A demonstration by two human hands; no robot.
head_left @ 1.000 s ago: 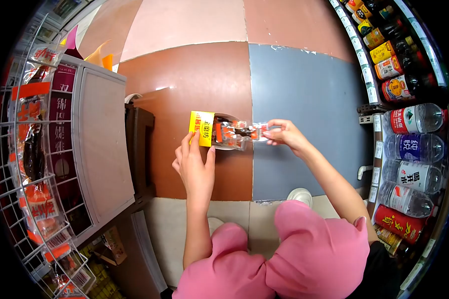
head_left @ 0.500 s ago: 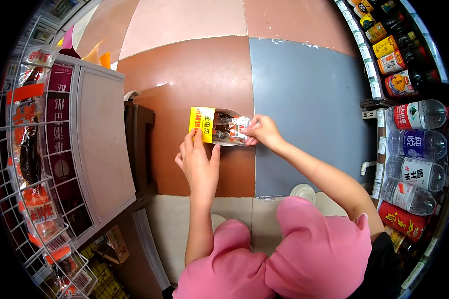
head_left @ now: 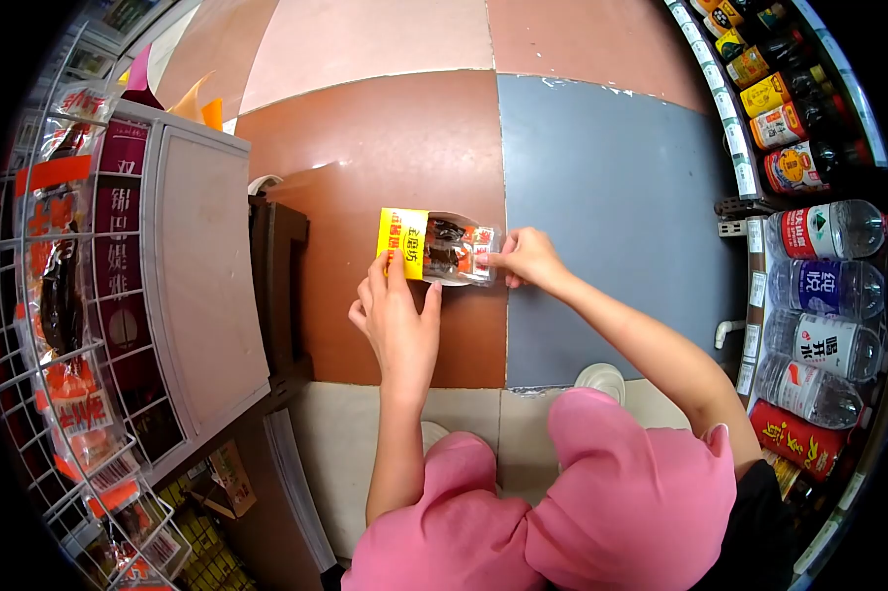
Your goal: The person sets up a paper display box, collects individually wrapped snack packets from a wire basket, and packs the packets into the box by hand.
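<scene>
A yellow cardboard snack box point(head_left: 402, 243) with red and black print is held up in front of me over the floor. From its open right side show clear plastic snack packets point(head_left: 451, 251) of dark brown food with orange-red and white labels. My left hand point(head_left: 396, 325) is closed on the lower yellow end of the box, thumb near the packets. At the other end, my right hand point(head_left: 530, 260) pinches the clear edge of a packet between thumb and fingers. Its fingertips are partly hidden behind the plastic.
On the left, a white wire rack point(head_left: 133, 374) holds similar packets beside a pale cabinet side point(head_left: 207, 286). Right-hand shelves carry sauce bottles point(head_left: 796, 167), water bottles point(head_left: 823, 286) and a red pack point(head_left: 796, 436). Tiled floor point(head_left: 601, 217) lies below; pink fabric point(head_left: 621, 483) covers my lap.
The right-hand fingers have shifted slightly right and down along the packet's end. More of the packet's label shows. The left hand and box have barely moved.
</scene>
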